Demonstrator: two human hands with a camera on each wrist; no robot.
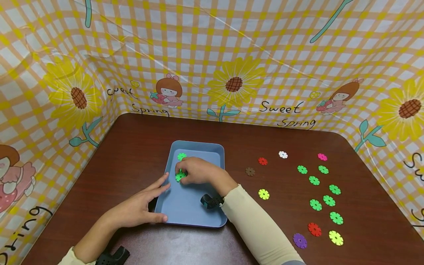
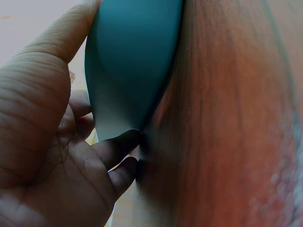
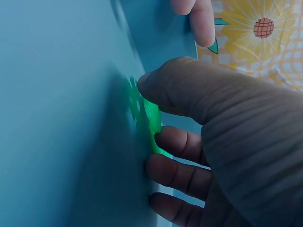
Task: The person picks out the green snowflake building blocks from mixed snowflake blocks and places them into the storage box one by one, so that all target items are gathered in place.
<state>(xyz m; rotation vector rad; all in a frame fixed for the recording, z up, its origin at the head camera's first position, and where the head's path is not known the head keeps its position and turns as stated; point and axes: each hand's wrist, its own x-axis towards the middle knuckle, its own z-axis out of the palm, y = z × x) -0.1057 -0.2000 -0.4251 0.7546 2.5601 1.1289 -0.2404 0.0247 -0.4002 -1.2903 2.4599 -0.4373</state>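
A blue tray [image 1: 198, 147] sits on the table, with a green notched plastic disc [image 1: 182, 156] lying near its far left corner. My right hand [image 1: 198, 171] reaches down inside the tray. Its thumb and fingers pinch a green notched disc [image 3: 153, 116], partly hidden by the fingers. Close under the fingertips, another green disc [image 1: 180, 177] lies on the tray floor. Spread around the near left corner of the tray is my left hand [image 1: 140, 208]. Its fingertips touch the outer left wall, while the thumb [image 2: 52, 35] lies along the front side.
Right of the tray, several loose green discs [image 1: 315, 205] are scattered on the brown table [image 1: 139, 147]. Among them are red [image 1: 314, 229], purple [image 1: 300, 240], yellow [image 1: 264, 194], brown [image 1: 250, 171], white [image 1: 283, 154] and pink discs [image 1: 322, 157]. A checked cloth [image 1: 198, 44] hangs around the table.
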